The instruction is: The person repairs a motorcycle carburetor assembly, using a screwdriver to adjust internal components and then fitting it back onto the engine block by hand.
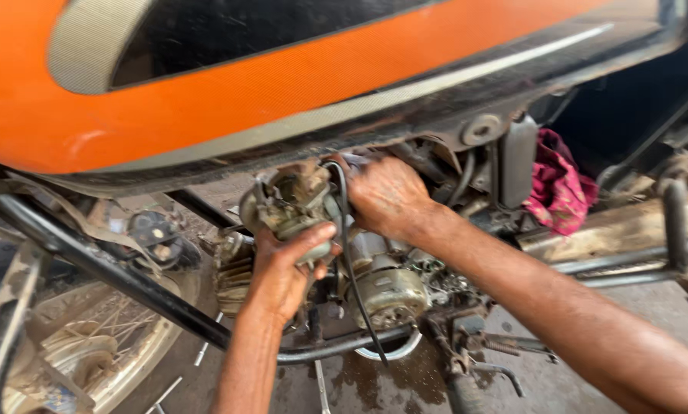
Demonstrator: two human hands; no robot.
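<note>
I look down at a motorcycle with an orange fuel tank (206, 92). Under the tank, my left hand (283, 268) grips a grimy metal carburetor (290, 201) from below, thumb across its body. My right hand (386, 195) reaches in behind the carburetor, fingers closed on the part where it meets the engine; the fingertips are hidden. A black cable (352, 261) runs from the top of the carburetor down between my hands past the engine (390, 295).
A black frame tube (106, 268) slants down at left over the spoked front wheel (91, 345). A red cloth (558, 188) is stuffed in the frame at right. The kick lever and foot peg (505, 353) jut out below over wet concrete floor.
</note>
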